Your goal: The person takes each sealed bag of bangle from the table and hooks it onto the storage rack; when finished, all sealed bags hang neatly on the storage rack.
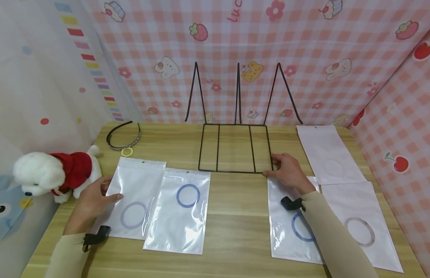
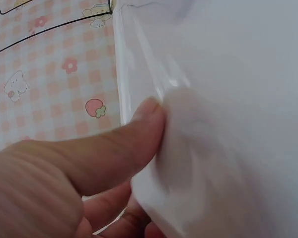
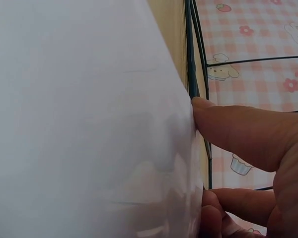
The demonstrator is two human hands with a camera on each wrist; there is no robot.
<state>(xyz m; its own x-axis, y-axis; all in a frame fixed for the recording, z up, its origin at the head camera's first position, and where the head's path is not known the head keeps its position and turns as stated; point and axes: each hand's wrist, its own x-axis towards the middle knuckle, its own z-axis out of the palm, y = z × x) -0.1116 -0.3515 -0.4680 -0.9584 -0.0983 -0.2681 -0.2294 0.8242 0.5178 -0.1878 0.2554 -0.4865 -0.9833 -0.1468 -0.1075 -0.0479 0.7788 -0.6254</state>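
Observation:
My left hand (image 1: 93, 195) pinches the left edge of a glossy white zip-top pouch (image 1: 135, 181) with a faint blue ring on it; in the left wrist view, the thumb presses on the pouch (image 2: 228, 74) with fingers at its edge. Overlapping it on the right lies a similar pouch (image 1: 180, 231) with a darker blue ring. My right hand (image 1: 289, 172) grips the front right corner of a black wire rack (image 1: 236, 171), thumb and forefinger at the bars. Under the right wrist is another blue-ring pouch (image 1: 281, 235), whose white surface (image 3: 89, 99) fills much of the right wrist view.
Two more white pouches lie at the right, one farther back (image 1: 326, 146) and one nearer (image 1: 371, 208). A dark headband (image 1: 112, 144) and a small yellow ring (image 1: 127, 155) sit back left, near a white plush dog (image 1: 76, 168). Patterned cloth (image 1: 218, 50) hangs behind the wooden table (image 1: 236, 231).

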